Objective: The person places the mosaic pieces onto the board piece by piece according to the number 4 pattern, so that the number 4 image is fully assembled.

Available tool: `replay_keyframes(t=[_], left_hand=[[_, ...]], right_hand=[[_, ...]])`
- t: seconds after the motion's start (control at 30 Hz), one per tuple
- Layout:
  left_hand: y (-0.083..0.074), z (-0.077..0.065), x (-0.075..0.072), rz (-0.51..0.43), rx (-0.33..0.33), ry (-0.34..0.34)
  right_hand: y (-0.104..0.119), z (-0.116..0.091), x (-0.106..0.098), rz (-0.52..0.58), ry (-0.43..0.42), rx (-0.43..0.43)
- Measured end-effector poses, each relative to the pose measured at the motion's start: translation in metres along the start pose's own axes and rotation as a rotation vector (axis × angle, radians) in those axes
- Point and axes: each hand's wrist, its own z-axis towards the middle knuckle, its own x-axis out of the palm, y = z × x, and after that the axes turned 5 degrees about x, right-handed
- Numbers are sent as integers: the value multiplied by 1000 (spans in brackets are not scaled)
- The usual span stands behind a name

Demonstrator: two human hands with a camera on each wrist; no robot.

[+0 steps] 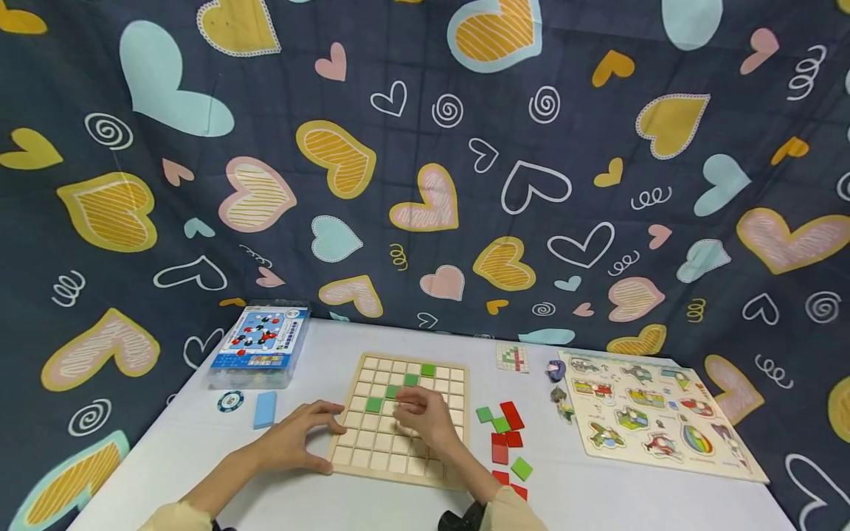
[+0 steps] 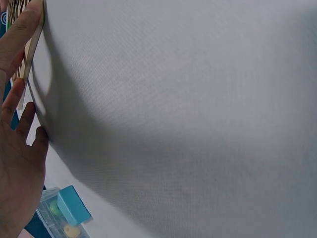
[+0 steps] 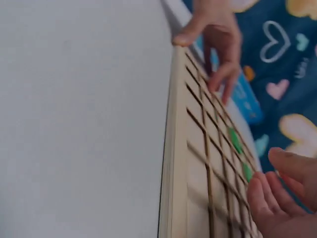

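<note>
A square wooden grid board (image 1: pixel 381 442) lies on the white table, with several green tiles (image 1: pixel 374 405) set in a diagonal row of its cells. At its near left corner, my left hand (image 1: pixel 292 436) grips the board, thumb on the front edge and fingers along the left side. My right hand (image 1: pixel 428 420) hovers over the middle of the board beside the green tiles, its fingers loosely bent. In the right wrist view, the thumb and fingertips (image 3: pixel 256 187) of that hand stand apart, and no tile shows between them.
Loose red tiles (image 1: pixel 500 448) and green tiles (image 1: pixel 521 468) lie right of the board. Behind them is a small pattern card (image 1: pixel 512 358). A wooden picture puzzle (image 1: pixel 654 413) lies far right. At left are a boxed set (image 1: pixel 262 343), a blue block (image 1: pixel 265 410) and a round chip (image 1: pixel 230 401).
</note>
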Motion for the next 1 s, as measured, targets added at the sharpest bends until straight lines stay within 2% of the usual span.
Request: replay_keyframes(t=[0.1, 0.23, 0.33, 0.4, 0.57, 0.67, 0.77, 1.0], left_hand=[[0, -3, -1, -9, -6, 0], [0, -6, -3, -9, 1, 0], [0, -7, -5, 4, 11, -14], [0, -8, -7, 7, 16, -23], [2, -7, -6, -6, 27, -20], [4, -7, -3, -16, 25, -17], [5, -6, -1, -14, 21, -18], [6, -3, 3, -21, 18, -23]], right_hand=[[5, -18, -29, 39, 48, 63], [8, -39, -73, -11, 15, 142], [6, -43, -99, -74, -6, 186], [3, -41, -112, -100, 14, 202], [-4, -28, -125, -222, 64, 181], [-10, -18, -130, -285, 52, 136], [-19, -8, -137, -289, 23, 95], [-33, 1, -153, -346, -184, 120]])
